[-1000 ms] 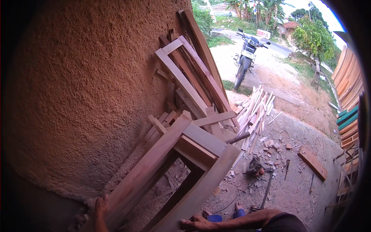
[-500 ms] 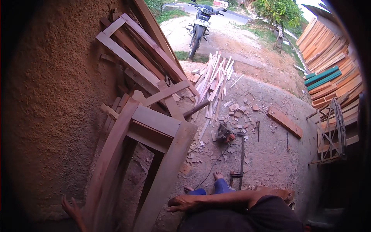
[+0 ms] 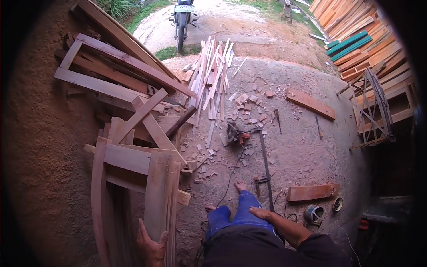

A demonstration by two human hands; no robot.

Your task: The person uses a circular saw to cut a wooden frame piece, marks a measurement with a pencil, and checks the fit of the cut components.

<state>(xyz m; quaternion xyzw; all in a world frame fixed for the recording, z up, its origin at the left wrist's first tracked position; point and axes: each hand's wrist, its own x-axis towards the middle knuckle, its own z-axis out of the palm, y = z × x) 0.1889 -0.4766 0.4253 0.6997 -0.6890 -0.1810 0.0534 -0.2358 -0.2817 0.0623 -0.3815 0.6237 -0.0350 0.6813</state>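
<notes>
My left hand (image 3: pixel 152 244) is open, thumb spread from the fingers, against the near part of a wooden frame (image 3: pixel 156 191) that stands at the left. Whether it presses on the wood or only rests there, I cannot tell. My right hand (image 3: pixel 261 214) lies over my right thigh in blue trousers (image 3: pixel 247 207), fingers stretched out and holding nothing. Beyond the upright frame, a second wooden frame (image 3: pixel 98 85) leans toward the rough wall, with crossed boards (image 3: pixel 149 111) in front of it.
A circular saw (image 3: pixel 238 135) with its cord sits on the concrete floor beside a long bar clamp (image 3: pixel 266 169). Wood offcuts, thin strips (image 3: pixel 213 80) and two planks (image 3: pixel 310 103) lie around. Tins (image 3: pixel 314 214) stand at the right; stacked timber (image 3: pixel 356 44) and a motorcycle (image 3: pixel 181 26) are farther off.
My left hand has come from the frame's left side to its near right part. My right hand has moved from beside the frame to my thigh. The view has shifted.
</notes>
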